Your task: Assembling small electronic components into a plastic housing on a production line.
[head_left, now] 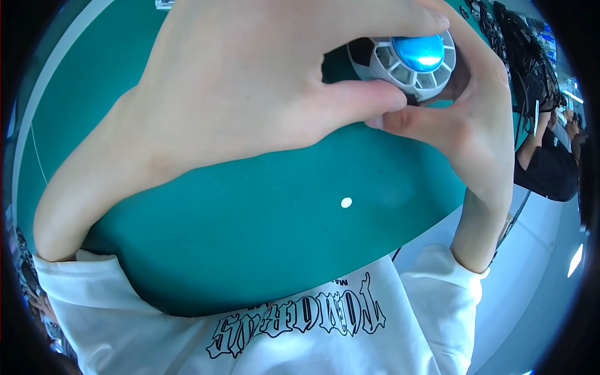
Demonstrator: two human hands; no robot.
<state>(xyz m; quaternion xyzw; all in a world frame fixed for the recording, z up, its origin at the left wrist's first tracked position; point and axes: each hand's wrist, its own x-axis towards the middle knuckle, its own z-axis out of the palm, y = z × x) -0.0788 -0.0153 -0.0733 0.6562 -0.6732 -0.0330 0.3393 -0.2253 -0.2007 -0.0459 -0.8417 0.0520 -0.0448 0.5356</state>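
Note:
Between my hands, above the green tabletop (269,212), is a round white-grey device (414,81). It looks like a small fan head, with spokes and slots around a shiny blue domed cap. A dark part shows on its left side. My left hand (250,75) reaches across from the left and is closed on the device, one fingertip near the top of its rim and the thumb at the lower edge. Curled around its right side is my right hand (472,112), whose thumb comes close to the left thumb below. The back of the device is hidden by my fingers.
A small white round spot (347,202) lies on the table nearer to me. Tangled black cables (522,56) are at the far right edge. Beyond that edge sits another person in dark clothing (550,165). A clear object (164,4) shows at the top left.

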